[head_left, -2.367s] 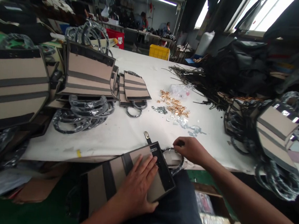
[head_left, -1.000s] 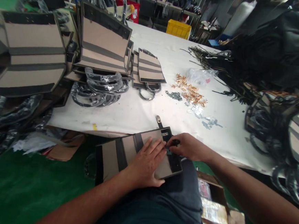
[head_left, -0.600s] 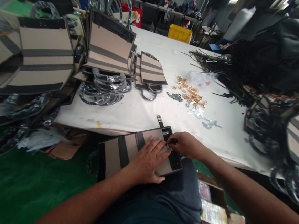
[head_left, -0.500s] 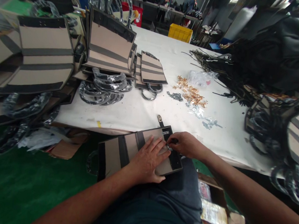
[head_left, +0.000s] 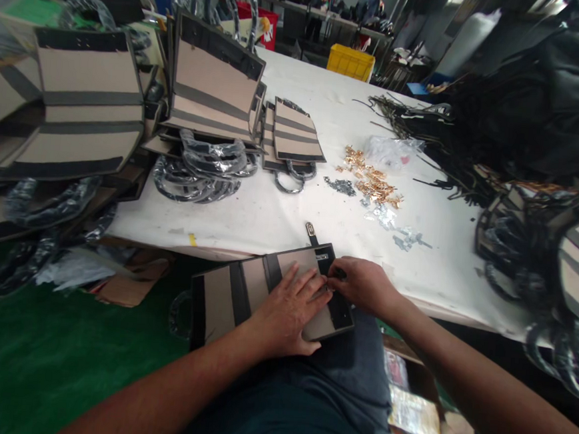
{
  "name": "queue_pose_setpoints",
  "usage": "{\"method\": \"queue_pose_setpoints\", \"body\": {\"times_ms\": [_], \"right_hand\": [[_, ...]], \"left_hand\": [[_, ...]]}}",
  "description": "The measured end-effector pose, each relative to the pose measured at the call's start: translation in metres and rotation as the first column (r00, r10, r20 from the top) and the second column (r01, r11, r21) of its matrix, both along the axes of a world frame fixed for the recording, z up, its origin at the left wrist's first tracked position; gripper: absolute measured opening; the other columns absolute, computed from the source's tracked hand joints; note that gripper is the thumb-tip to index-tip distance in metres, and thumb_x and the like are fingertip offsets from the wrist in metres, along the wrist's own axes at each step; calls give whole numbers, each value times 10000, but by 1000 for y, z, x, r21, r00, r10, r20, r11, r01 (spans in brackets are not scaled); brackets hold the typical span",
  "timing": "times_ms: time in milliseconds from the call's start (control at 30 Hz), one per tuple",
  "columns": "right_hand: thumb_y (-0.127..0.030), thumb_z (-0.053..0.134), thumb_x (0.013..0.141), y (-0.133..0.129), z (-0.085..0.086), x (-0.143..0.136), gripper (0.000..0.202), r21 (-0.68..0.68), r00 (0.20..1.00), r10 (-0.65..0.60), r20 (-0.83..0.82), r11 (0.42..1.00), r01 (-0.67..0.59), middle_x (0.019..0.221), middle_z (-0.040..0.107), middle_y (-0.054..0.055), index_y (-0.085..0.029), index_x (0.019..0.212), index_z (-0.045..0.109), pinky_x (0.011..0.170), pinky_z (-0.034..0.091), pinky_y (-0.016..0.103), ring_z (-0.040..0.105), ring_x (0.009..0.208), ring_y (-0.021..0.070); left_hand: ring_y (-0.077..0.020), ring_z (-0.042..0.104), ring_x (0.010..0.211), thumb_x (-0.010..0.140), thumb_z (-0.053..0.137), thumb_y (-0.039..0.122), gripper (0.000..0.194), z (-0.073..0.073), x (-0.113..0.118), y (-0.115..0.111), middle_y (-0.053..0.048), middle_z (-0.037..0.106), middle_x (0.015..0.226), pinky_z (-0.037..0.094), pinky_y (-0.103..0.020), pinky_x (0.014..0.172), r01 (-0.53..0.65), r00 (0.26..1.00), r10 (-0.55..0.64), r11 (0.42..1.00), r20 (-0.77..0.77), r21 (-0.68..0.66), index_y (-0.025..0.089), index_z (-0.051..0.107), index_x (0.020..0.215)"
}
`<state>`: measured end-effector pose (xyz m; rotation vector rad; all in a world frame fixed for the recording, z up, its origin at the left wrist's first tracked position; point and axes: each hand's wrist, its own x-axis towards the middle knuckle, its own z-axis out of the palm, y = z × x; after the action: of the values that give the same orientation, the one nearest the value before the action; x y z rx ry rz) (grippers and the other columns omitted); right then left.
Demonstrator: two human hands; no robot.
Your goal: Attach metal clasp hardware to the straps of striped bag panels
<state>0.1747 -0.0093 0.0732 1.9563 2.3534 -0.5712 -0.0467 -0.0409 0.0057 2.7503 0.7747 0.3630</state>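
A beige panel with black bands [head_left: 251, 284] lies across my lap and against the table edge. My left hand [head_left: 289, 310] rests flat on it with the fingers spread. At the panel's black end strip, my right hand [head_left: 357, 282] is closed, fingertips pressed together at the strip; what they pinch is too small and hidden to name. A small metal plate [head_left: 322, 256] shows on the strip just above my right fingertips. From the panel's far edge a short tab with a metal clasp [head_left: 310, 230] sticks out onto the white table [head_left: 269, 219].
Stacked striped panels with plastic-wrapped handles [head_left: 214, 84] stand at the left. Gold-coloured parts [head_left: 372, 183] and grey metal pieces [head_left: 341, 185] lie mid-table near a plastic bag [head_left: 392, 150]. Black straps [head_left: 440, 142] heap at the right. Below is an open carton [head_left: 417, 411].
My right hand has shifted very slightly at the black strip, and its fingertips now cover more of the metal there. My left hand and the panel have hardly moved.
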Motion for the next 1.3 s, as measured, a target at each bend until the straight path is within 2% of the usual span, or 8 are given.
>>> {"method": "queue_pose_setpoints", "body": {"times_ms": [300, 567, 800, 900, 1000, 1067, 1133, 1300], "right_hand": [[-238, 667, 869, -2, -13, 20, 200, -80, 964, -42, -262, 997, 22, 1023, 788, 18, -258, 1032, 780, 797, 483, 286, 701, 881, 196], [-223, 645, 840, -1, -11, 19, 229, -88, 967, -58, -249, 995, 38, 988, 784, 12, -257, 1022, 780, 724, 471, 279, 667, 796, 174], [-299, 717, 851, -1, 0, 23, 123, -119, 892, -176, -417, 983, 138, 709, 702, -26, -224, 918, 787, 594, 431, 248, 576, 629, 134], [-438, 766, 863, -4, 16, 26, 268, -109, 614, -318, -722, 929, 353, 571, 578, -39, -195, 764, 711, 475, 377, 246, 479, 496, 111], [-498, 767, 870, -1, 23, 20, 415, -164, 61, -224, -973, 849, 503, 546, 460, -69, -212, 659, 551, 426, 372, 241, 402, 425, 84], [-484, 771, 864, 4, 18, 13, 441, -220, -215, -123, -969, 826, 519, 565, 405, -82, -214, 650, 496, 429, 390, 229, 382, 424, 70], [-476, 769, 864, 11, 7, 5, 441, -286, -341, -117, -933, 817, 501, 573, 368, -90, -214, 658, 480, 423, 390, 218, 365, 420, 62], [-476, 752, 847, 18, -18, 0, 451, -379, -432, -154, -888, 778, 501, 553, 331, -95, -214, 632, 455, 396, 362, 211, 327, 400, 55]], "left_hand": [[-378, 244, 1588, 823, 730, 670, 965, 6, 2, 0, -166, 424, 1657, -19, -600, 1326, 2, 999, -2, 1000, -39, -10, 162, 440, 1591], [-387, 271, 1569, 794, 753, 677, 976, 8, 5, 3, -174, 448, 1630, -6, -607, 1318, -2, 997, 3, 1000, -79, 6, 175, 456, 1577], [-391, 255, 1576, 812, 732, 677, 972, 11, 8, 2, -187, 436, 1638, 1, -618, 1311, -7, 993, 8, 1000, -119, 11, 158, 444, 1581], [-384, 237, 1585, 824, 713, 693, 970, 11, 8, 2, -170, 415, 1660, -16, -602, 1315, -11, 994, 11, 1000, -112, 4, 166, 435, 1589], [-379, 228, 1590, 838, 698, 704, 962, 10, 7, 3, -165, 406, 1668, -38, -599, 1314, -7, 994, 6, 1000, -108, -9, 173, 430, 1594], [-378, 223, 1592, 852, 675, 719, 952, 11, 8, 3, -166, 410, 1665, -46, -600, 1313, -6, 994, 5, 1000, -106, -13, 172, 434, 1593], [-378, 219, 1593, 862, 658, 724, 941, 12, 8, 4, -164, 417, 1661, -45, -599, 1315, -7, 995, 6, 1000, -103, -11, 169, 440, 1591], [-386, 222, 1587, 863, 645, 736, 935, 13, 9, 5, -158, 431, 1651, -27, -609, 1320, -8, 994, 6, 1000, -105, -16, 171, 458, 1584]]}}
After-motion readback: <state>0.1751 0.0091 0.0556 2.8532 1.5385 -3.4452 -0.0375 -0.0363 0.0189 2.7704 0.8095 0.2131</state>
